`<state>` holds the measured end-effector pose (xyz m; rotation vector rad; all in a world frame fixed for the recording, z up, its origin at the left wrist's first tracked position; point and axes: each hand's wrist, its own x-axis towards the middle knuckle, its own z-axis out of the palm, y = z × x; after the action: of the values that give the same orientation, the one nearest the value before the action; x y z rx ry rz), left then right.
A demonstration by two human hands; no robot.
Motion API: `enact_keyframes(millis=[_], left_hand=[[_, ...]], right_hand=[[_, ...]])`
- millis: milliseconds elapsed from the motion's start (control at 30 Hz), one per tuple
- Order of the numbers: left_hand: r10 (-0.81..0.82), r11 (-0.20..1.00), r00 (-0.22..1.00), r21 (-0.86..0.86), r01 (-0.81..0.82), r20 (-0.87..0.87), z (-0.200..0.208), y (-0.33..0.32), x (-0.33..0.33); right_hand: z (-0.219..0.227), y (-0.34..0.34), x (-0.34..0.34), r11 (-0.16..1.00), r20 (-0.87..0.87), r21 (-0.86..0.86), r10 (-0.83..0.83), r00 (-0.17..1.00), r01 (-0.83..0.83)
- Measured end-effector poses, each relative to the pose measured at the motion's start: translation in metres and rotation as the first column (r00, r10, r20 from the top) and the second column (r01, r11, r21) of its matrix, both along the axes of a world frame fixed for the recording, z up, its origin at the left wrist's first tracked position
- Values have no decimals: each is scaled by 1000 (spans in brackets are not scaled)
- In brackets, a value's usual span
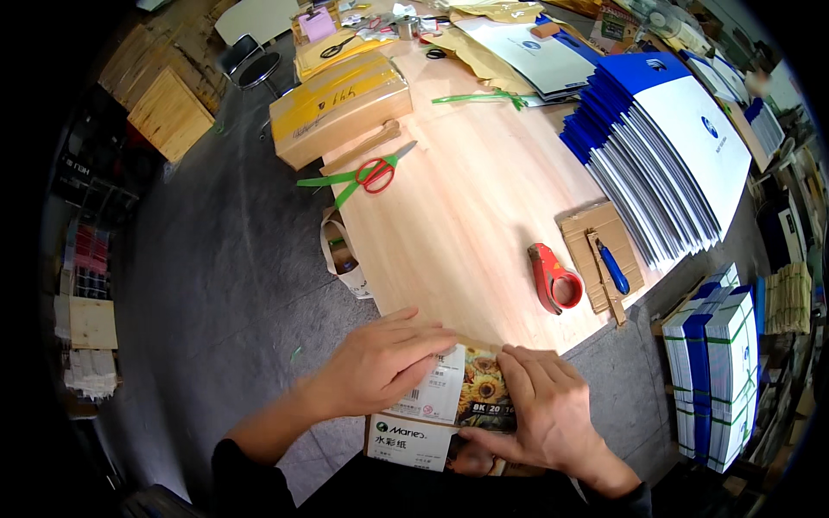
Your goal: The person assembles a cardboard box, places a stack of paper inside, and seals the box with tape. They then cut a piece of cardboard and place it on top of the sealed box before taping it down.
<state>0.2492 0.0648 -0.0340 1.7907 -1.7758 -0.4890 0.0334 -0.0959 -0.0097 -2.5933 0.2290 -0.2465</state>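
Close to my body, at the table's near edge, are printed paper packs (pixel 426 400) with white labels and a sunflower picture. A second white label and a dark picture show below the upper panel; I cannot tell whether they belong to a separate pack. My left hand (pixel 380 363) lies across the upper left part, its fingers stretched out to the right over the top edge. On the right side my right hand (pixel 553 410) grips the pack, thumb on the printed face and fingers over the far edge. Its fingertips are partly hidden.
On the wooden table (pixel 458 233) lie red-handled scissors (pixel 377 174), a red tape dispenser (pixel 553 281), and a blue cutter (pixel 612 268) on cardboard (pixel 600 233). A taped carton (pixel 341 108) stands far left; a tall stack of blue-white folders (pixel 669 155) stands right. Strapped bundles (pixel 712 371) are beyond.
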Motion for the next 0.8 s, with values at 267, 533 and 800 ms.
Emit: enact_keyframes(millis=[267,533,800], left_hand=[[20,911,986,410,49,-164,26,-15,-6],[-120,945,992,303,125,-38,29,-26,-7],[-119,946,991,298,130,-55,29,-23,-18]], right_hand=[[-2,5,5,991,-57,94,-93,994,99],[-6,-13,3,983,28,180,-31,999,26],[24,-66,-78,570,349,818,-601,719,80]])
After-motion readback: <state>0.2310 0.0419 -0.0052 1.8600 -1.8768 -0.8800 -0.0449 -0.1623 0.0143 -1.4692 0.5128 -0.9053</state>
